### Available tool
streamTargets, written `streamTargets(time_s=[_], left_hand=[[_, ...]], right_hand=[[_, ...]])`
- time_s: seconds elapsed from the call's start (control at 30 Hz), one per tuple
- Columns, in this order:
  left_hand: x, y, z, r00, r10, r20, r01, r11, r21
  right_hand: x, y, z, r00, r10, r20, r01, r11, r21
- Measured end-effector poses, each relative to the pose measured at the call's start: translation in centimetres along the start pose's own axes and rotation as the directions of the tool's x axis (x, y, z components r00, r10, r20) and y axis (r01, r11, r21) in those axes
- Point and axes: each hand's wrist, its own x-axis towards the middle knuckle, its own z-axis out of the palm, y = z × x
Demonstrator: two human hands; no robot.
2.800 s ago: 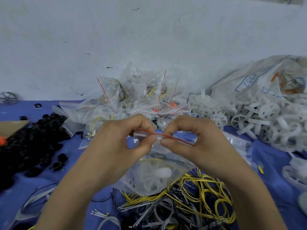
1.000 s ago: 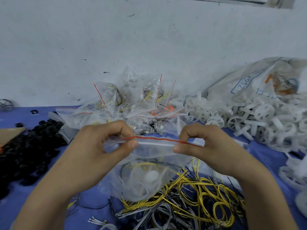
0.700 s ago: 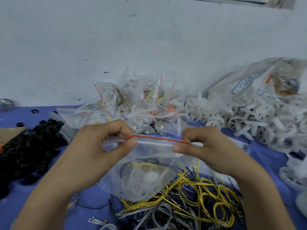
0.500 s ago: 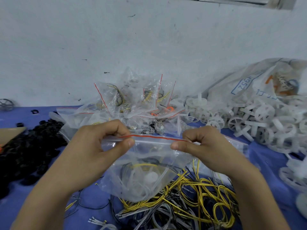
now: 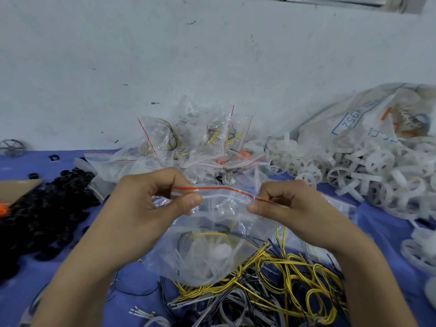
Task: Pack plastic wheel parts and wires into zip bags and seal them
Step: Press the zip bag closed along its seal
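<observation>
Sealing step. The left hand (image 5: 141, 208) and right hand (image 5: 290, 204) each pinch one end of the red-striped zip strip (image 5: 224, 190) of a filled zip bag (image 5: 207, 251), held above the loose wires (image 5: 283, 284) on the desk (image 5: 377, 230). Next, judged: fingers press along the strip until closed.

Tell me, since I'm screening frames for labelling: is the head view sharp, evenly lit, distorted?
Head view: soft even light, faint shadows; zip bag, left hand and right hand fairly sharp; film shows mild sheen, no harsh glare; wide-angle stretch enlarges the forearms at the bottom edge.
</observation>
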Motion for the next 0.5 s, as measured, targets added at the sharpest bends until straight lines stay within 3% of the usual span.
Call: streamTargets(time_s=[0.1, 0.2, 0.5], left_hand=[[0.0, 0.2, -0.2, 1.0, 0.007, 0.011, -0.007, 1.0, -0.013], [-0.1, 0.3, -0.5, 0.999, 0.02, 0.031, -0.02, 1.0, 0.01], [-0.1, 1.5, 0.3, 0.999, 0.02, 0.047, -0.022, 0.999, 0.042]], right_hand=[[-0.1, -0.2, -0.2, 0.998, 0.027, 0.064, -0.03, 0.999, 0.033], [-0.1, -0.4, -0.3, 0.999, 0.014, 0.042, -0.017, 0.997, 0.071], [-0.2, -2.0, 0.5, 0.998, -0.041, 0.052, 0.041, 0.999, 0.007]])
